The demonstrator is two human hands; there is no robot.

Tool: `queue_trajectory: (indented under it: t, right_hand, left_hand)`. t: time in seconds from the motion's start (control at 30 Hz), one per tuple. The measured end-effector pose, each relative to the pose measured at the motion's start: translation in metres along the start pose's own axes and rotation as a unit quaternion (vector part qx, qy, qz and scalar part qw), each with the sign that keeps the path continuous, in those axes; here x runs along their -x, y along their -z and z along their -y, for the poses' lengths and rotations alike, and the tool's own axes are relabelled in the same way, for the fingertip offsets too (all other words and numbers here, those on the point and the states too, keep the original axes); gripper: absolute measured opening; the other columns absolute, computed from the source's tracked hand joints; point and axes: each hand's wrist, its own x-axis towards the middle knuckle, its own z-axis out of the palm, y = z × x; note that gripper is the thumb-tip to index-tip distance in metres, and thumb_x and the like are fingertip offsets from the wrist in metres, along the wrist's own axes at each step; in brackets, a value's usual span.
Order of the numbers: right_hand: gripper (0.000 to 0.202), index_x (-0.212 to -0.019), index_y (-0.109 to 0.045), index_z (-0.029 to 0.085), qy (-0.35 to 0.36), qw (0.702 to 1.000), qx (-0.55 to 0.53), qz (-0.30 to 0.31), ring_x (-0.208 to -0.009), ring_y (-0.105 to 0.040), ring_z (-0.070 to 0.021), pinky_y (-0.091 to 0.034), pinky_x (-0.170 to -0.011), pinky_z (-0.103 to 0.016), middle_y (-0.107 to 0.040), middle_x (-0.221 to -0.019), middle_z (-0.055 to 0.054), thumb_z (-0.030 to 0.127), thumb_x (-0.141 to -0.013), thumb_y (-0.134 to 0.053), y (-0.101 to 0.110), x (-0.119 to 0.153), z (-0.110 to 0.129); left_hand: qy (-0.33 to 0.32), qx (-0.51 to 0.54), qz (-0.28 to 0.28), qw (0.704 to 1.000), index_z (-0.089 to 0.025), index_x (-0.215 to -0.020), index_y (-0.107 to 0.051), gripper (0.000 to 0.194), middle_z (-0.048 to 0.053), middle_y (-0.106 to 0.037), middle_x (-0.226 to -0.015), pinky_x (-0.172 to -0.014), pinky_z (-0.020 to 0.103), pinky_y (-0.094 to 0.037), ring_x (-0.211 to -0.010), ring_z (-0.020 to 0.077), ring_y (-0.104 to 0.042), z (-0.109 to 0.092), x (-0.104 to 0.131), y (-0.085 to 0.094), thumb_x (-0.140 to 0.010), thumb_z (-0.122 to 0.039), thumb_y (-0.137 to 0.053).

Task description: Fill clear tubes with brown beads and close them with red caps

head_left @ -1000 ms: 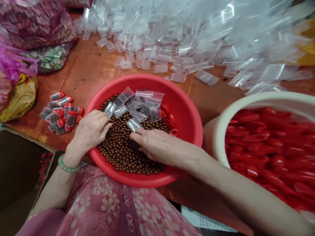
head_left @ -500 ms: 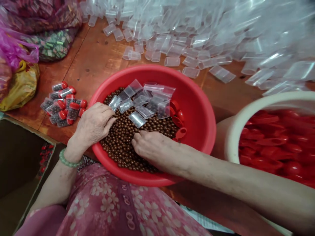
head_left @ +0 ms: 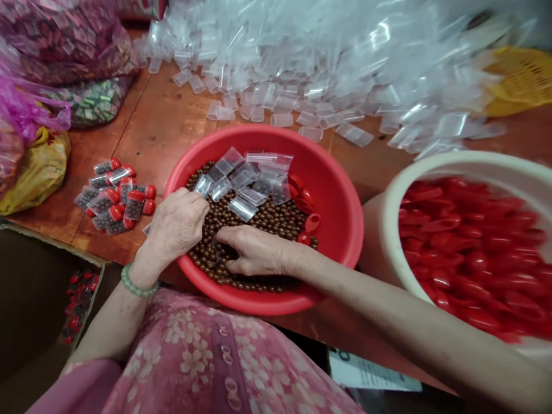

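Observation:
A red basin [head_left: 351, 230] holds many small brown balls [head_left: 276, 221], with clear plastic sleeves [head_left: 244, 208] and several red caps [head_left: 313, 221] lying on top. My left hand [head_left: 181, 221], a green bead bracelet on its wrist, rests over the basin's left rim with its fingers curled down; what it holds, if anything, is hidden. Inside the basin, my right hand [head_left: 252, 250] is among the balls, thumb and forefinger curved round a small clear piece that is hard to make out.
Filled capsules with red caps [head_left: 116, 198] lie left of the basin. A white tub [head_left: 390, 230] of red caps stands right. Clear sleeves [head_left: 280, 103] are heaped behind, near a yellow basket [head_left: 521, 80]. Bags [head_left: 38, 167] and an open box [head_left: 34, 299] are at left.
The view has shifted, showing more of the white tub and a yellow basket. My right hand has turned and moved left among the balls, its thumb and forefinger now apart.

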Motion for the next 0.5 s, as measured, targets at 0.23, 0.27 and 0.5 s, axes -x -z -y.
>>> queue_trajectory:
  t: [0.23,0.27,0.5]
  right_hand:
    - [0.033,-0.108,-0.060,0.016,0.006,0.965,-0.253,-0.069,-0.079,-0.057,-0.0142,-0.047,-0.076,-0.027,-0.063,-0.089,0.000,0.028,-0.078,-0.067,0.003,0.006,-0.012]
    - [0.034,-0.109,-0.060,0.016,0.004,0.961,-0.266,-0.077,-0.082,-0.058,-0.0149,-0.048,-0.080,-0.028,-0.064,-0.091,0.000,0.031,-0.078,-0.068,0.003,0.007,-0.012]
    - [0.037,-0.114,-0.062,0.017,-0.019,0.950,-0.271,-0.151,-0.091,-0.061,-0.0175,-0.047,-0.090,-0.034,-0.067,-0.099,-0.002,0.031,-0.079,-0.068,0.001,0.011,-0.011]
  left_hand:
    - [0.004,0.044,-0.020,0.999,-0.015,-0.082,-0.064,0.025,0.006,-0.068,-0.084,-0.072,0.032,-0.043,-0.079,0.0201,-0.055,0.005,0.000,0.000,-0.093,-0.016,-0.042]
    - [0.003,0.050,-0.020,0.999,-0.015,-0.082,-0.064,0.025,0.006,-0.068,-0.084,-0.072,0.032,-0.043,-0.079,0.0199,-0.055,0.005,0.000,0.001,-0.093,-0.016,-0.041]
    - [-0.011,0.078,-0.024,0.997,-0.016,-0.090,-0.064,0.025,0.007,-0.070,-0.090,-0.076,0.033,-0.045,-0.085,0.0209,-0.059,0.009,0.000,0.002,-0.095,-0.018,-0.040]
